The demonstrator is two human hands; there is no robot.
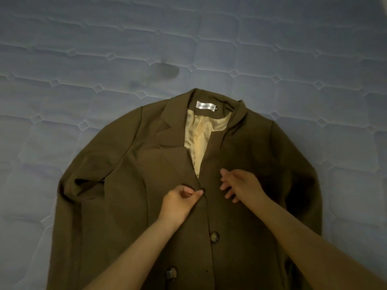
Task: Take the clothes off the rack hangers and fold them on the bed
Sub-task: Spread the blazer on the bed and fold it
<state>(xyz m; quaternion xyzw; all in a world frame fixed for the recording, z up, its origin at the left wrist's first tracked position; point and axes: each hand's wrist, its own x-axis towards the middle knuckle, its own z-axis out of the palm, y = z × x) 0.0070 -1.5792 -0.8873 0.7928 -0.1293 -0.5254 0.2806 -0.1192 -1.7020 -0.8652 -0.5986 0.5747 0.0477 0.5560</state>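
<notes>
fingers (196, 193) of the left hand (180, 203) are pinching the front edge of the brown blazer (129, 206) beside its top button, while the right hand (240, 185) is resting on the opposite front panel with its fingers spread wide and relaxed. this blazer is lying face up on the blue quilted bed (83, 49), collar pointing away, beige lining (199, 139) and white label (206, 106) showing, two lower buttons (214, 237) visible.
</notes>
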